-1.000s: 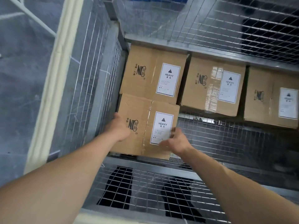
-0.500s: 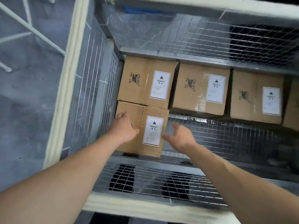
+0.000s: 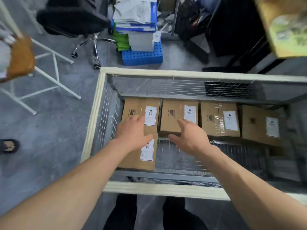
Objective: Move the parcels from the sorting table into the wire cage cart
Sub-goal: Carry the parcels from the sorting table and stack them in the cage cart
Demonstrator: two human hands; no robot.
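I look down into the wire cage cart [image 3: 93, 130], which has a cream rim. Several brown cardboard parcels with white HEAVY labels lie in a row along its far wall; the far-left one [image 3: 141, 112] and its neighbour [image 3: 179, 118] are nearest my hands. One more parcel [image 3: 142, 156] lies in the near left corner on the mesh floor. My left hand [image 3: 132, 135] hovers above that parcel with relaxed fingers, holding nothing. My right hand [image 3: 191, 138] hangs open over the bare mesh, apart from the boxes.
Outside the cart are a black office chair [image 3: 74, 19], a blue crate [image 3: 142, 55] stacked with papers, white table legs [image 3: 54, 67] at left and a dark cabinet [image 3: 240, 30] at right. A sandalled foot [image 3: 9, 146] stands on the grey floor. The cart's mesh floor [image 3: 182, 156] is bare at centre.
Both hands have let go of the near-left parcel and lifted off it. The view has pulled back and up, so the whole cart and the floor beyond now show.
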